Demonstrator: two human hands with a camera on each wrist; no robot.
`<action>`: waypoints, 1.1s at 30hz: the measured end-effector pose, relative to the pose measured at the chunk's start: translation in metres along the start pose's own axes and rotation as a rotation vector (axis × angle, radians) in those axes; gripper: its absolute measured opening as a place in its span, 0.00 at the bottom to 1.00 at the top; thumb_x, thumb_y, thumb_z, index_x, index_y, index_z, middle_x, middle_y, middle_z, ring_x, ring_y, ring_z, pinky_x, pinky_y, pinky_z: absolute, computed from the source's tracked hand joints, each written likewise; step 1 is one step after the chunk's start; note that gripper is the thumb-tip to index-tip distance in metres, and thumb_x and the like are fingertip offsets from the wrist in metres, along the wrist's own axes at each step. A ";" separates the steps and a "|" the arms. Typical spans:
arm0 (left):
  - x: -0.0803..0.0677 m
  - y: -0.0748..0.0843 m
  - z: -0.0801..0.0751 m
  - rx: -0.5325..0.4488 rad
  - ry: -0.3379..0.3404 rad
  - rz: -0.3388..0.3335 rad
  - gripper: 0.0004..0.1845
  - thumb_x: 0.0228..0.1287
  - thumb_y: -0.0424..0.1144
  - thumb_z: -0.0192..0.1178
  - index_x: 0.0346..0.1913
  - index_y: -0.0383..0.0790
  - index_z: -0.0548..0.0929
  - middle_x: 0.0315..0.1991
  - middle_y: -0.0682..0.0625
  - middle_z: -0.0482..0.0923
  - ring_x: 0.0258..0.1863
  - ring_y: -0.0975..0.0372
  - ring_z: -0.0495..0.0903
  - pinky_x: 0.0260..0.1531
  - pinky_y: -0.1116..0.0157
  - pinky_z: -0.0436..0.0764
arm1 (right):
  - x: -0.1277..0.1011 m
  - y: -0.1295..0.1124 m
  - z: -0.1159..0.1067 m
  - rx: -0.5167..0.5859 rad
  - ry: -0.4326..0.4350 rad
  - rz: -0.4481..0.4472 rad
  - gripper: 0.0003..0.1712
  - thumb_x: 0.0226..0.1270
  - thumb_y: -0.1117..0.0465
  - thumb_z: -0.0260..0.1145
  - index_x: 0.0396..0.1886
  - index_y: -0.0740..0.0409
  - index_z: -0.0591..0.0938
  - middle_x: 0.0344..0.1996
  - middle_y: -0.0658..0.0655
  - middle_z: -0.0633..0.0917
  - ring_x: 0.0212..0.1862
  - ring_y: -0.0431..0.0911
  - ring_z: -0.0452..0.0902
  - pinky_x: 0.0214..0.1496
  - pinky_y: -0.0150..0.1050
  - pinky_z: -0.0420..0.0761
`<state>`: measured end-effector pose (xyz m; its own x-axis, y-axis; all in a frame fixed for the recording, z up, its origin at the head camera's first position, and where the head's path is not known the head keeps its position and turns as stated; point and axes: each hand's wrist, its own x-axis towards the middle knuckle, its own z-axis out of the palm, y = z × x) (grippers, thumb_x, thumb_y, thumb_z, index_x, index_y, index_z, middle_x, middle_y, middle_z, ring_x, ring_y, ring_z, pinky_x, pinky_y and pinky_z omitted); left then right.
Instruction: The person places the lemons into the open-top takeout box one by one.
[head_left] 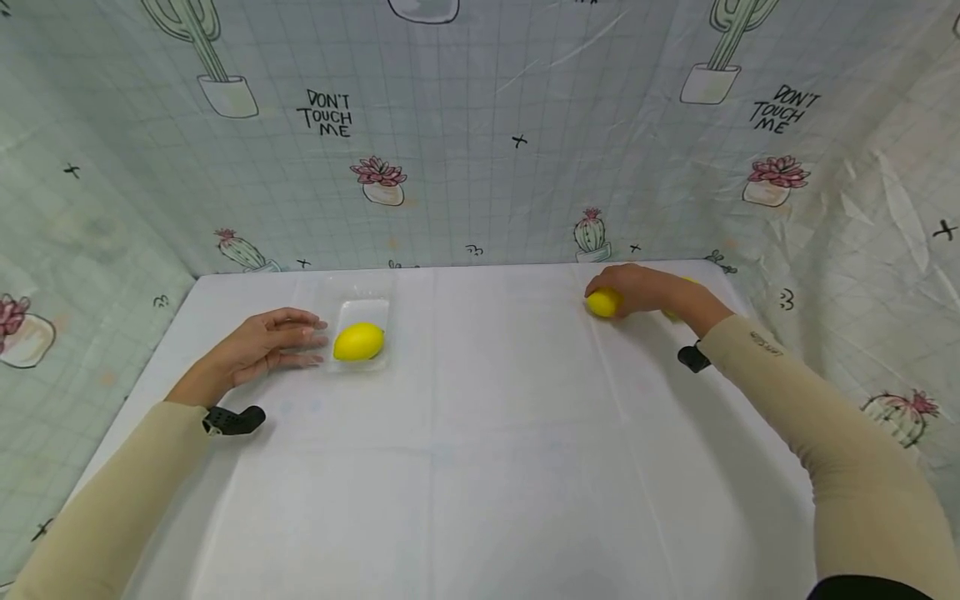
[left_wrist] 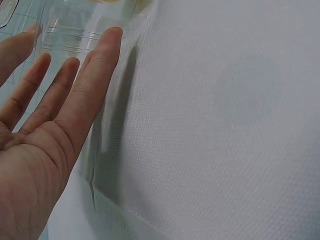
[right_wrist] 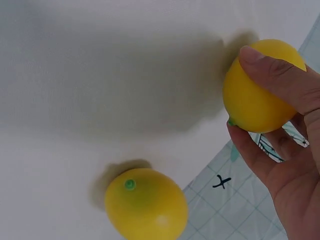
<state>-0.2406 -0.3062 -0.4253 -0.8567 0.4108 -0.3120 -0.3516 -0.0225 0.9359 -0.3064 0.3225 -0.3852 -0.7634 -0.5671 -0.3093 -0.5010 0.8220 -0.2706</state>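
One printed cloth [head_left: 465,183], the largest element, rises behind and beside the white-covered tabletop [head_left: 487,483], on which the objects lie to the far left and far right. The clear tray [head_left: 362,312] sits on the left, just beside the left hand [head_left: 273,346], a placement that probably lets that hand steady it readily. Left grip: relaxed and wide, fingers nearly straight and slightly apart, nothing held; whether the fingertips touch the tray wall cannot be told. Right hand [head_left: 637,287]: grip curved to about the breadth of one fruit, thumb opposite the fingers, around the held lemon [right_wrist: 260,95]. Such opposed contact presumably serves because a smooth, rounded body would slip from one-sided pressure. Whether this fruit clears the tabletop is uncertain. The tray lemon [head_left: 358,342] lies toward the near end of its container, long axis roughly crosswise; the walls presumably keep it from rolling. A third lemon [right_wrist: 147,205] rests near the right hand, well apart from the tray, mostly hidden by the wrist in the head view. Smallest: the green nub [right_wrist: 231,122] on the gripped fruit, which one fingertip appears to meet.
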 end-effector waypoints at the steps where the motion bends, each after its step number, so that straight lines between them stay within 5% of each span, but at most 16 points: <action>1: 0.000 0.000 0.000 -0.003 -0.002 0.003 0.17 0.76 0.30 0.56 0.64 0.33 0.71 0.61 0.45 0.78 0.58 0.53 0.84 0.53 0.51 0.86 | -0.002 -0.001 -0.001 0.001 0.006 0.007 0.31 0.59 0.69 0.76 0.63 0.55 0.80 0.60 0.60 0.79 0.62 0.59 0.71 0.70 0.62 0.71; 21: 0.002 -0.003 -0.001 0.010 -0.001 0.014 0.20 0.76 0.30 0.56 0.66 0.31 0.68 0.60 0.47 0.78 0.58 0.54 0.84 0.53 0.51 0.85 | -0.017 -0.007 -0.013 0.033 0.070 0.043 0.31 0.60 0.71 0.75 0.63 0.58 0.77 0.60 0.61 0.80 0.57 0.58 0.74 0.66 0.58 0.77; 33: 0.001 -0.002 0.000 -0.019 0.001 0.007 0.18 0.76 0.29 0.56 0.65 0.32 0.70 0.60 0.46 0.78 0.57 0.53 0.84 0.53 0.50 0.85 | -0.017 -0.014 -0.014 0.007 0.092 -0.034 0.32 0.60 0.70 0.76 0.65 0.61 0.77 0.62 0.62 0.80 0.61 0.60 0.74 0.67 0.59 0.76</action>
<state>-0.2403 -0.3059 -0.4275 -0.8593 0.4098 -0.3061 -0.3531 -0.0424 0.9346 -0.2921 0.3216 -0.3639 -0.7804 -0.5871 -0.2151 -0.5246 0.8020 -0.2857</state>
